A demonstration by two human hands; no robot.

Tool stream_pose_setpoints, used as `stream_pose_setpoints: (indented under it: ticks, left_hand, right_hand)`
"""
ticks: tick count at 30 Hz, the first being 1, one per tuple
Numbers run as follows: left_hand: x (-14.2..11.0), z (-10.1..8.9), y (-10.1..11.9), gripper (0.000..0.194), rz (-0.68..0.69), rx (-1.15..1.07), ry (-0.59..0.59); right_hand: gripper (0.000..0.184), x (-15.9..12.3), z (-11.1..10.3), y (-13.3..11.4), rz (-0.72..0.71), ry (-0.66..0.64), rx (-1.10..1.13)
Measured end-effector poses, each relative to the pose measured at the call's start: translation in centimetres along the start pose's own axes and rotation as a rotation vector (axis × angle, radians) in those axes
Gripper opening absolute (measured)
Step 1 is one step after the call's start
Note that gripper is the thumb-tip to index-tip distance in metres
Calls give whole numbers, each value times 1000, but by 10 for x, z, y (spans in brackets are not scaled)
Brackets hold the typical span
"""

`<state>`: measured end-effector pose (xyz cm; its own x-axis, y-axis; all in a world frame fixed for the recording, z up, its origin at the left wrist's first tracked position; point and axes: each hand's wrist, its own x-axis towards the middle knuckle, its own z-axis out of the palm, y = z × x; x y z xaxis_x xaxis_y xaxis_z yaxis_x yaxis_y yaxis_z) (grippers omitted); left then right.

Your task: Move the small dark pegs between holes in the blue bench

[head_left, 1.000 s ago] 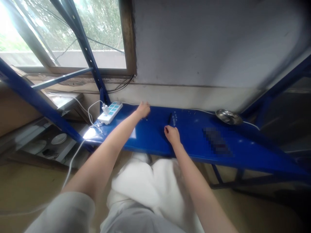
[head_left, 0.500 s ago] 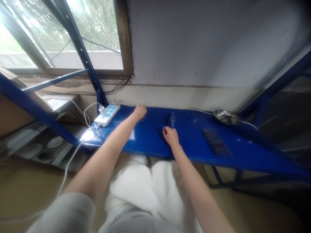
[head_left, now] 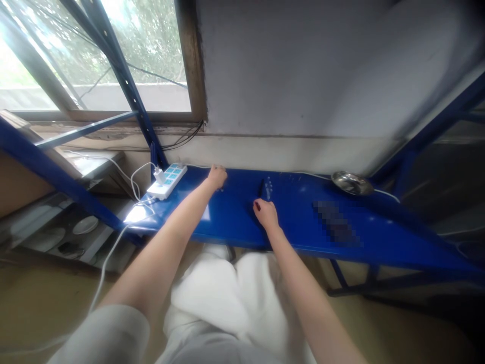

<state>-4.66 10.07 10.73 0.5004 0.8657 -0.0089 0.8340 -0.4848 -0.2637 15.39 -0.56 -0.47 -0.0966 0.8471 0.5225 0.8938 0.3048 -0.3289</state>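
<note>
My left hand (head_left: 217,177) reaches to the back of the blue table (head_left: 235,222), fingers bent down together at its surface. What they hold, if anything, is hidden. A few tiny clear pieces (head_left: 220,190) lie just under that hand. Nearer the front edge, my right hand (head_left: 267,214) is curled closed, with a small dark spot showing between thumb and fingers that I cannot make out. Beyond the right hand lies a thin black stick-like object (head_left: 261,188), perhaps touching it. Beside the stick is a small cluster of clear bead-like pieces (head_left: 269,187).
A white power strip (head_left: 166,183) with a plug and cable sits at the table's left end. On the right are a shiny metal bowl (head_left: 352,183) and a blurred-out dark object (head_left: 337,223). Blue frame posts (head_left: 132,91) rise at the sides, with a wall behind.
Almost nothing differs. My left hand has shifted very slightly, along with a small tilt of the view; my right hand stays in place.
</note>
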Motion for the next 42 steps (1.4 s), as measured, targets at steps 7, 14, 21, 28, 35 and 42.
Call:
stream_pose_setpoints:
  ticks: [7, 14, 21, 28, 35, 42]
  left_hand:
    - [0, 1, -1, 18, -12, -20, 0]
    - [-1, 1, 1, 22, -4, -48, 29]
    - [-8, 2, 52, 38, 246, -166, 278]
    - [-19, 26, 114, 50, 194, -276, 284]
    - [-14, 49, 124, 55, 140, -283, 289]
    - [-6, 50, 130, 38, 99, -435, 347]
  right_hand:
    - [20, 0, 1, 1, -1, 20, -12]
    - [22, -1, -2, -2, 62, 51, -41]
    - [27, -1, -10, -7, 361, 177, -132]
    - [31, -2, -1, -1, 416, 180, -152]
    - [35, -2, 5, 3, 394, 123, -146]
    - [40, 0, 8, 4, 417, 30, -156]
